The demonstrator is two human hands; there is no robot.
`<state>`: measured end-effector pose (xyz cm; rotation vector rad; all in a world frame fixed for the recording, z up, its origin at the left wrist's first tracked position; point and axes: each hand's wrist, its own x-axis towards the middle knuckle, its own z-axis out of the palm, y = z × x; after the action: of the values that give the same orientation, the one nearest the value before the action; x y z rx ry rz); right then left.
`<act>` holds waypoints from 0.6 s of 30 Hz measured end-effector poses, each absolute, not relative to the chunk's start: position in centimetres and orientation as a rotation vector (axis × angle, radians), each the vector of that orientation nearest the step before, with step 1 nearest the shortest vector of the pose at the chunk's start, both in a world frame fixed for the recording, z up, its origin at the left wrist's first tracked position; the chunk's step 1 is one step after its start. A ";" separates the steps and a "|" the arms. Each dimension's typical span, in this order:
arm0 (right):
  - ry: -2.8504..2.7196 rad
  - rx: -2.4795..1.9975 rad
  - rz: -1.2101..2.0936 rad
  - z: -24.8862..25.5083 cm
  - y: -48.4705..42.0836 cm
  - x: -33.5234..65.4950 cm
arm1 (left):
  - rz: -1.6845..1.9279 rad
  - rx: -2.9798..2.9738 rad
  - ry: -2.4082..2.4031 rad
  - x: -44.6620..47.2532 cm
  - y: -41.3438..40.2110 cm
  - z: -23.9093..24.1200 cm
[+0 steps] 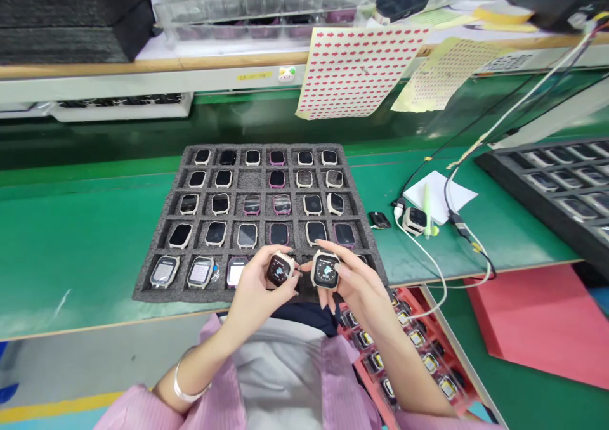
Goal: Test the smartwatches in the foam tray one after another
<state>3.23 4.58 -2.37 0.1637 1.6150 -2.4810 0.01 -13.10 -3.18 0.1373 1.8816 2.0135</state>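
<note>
My left hand [257, 293] is closed around a small watch body [279, 269] with a dark lit screen. My right hand [354, 287] pinches a second watch body [326, 270] whose screen shows a round dial. Both are held side by side, faces up, just above the near edge of a grey foam tray [143, 284]. The tray's compartments hold several rows of similar watch bodies, in white and pink cases, some with lit screens.
A watch body [415, 219] on a cable lies right of the tray beside a white paper [451, 192], a green pen [427, 207] and a small dark part [379, 220]. A black tray [495, 163] stands far right, a red tray [419, 297] under the bench, sticker sheets [356, 68] behind.
</note>
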 end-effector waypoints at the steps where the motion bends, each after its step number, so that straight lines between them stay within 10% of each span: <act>1: 1.623 0.156 -2.477 -2.5 4.6 3.2 | 2.050 0.095 1.810 -0.1 -13.0 -3.1; 18: 1.936 0.171 -2.347 -2.7 4.3 3.6 | 2.259 0.067 1.296 0.1 -14.3 -3.9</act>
<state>3.55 4.29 -2.74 0.1710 1.9360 -2.3470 0.07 -14.31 -3.90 0.0671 1.2963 2.2592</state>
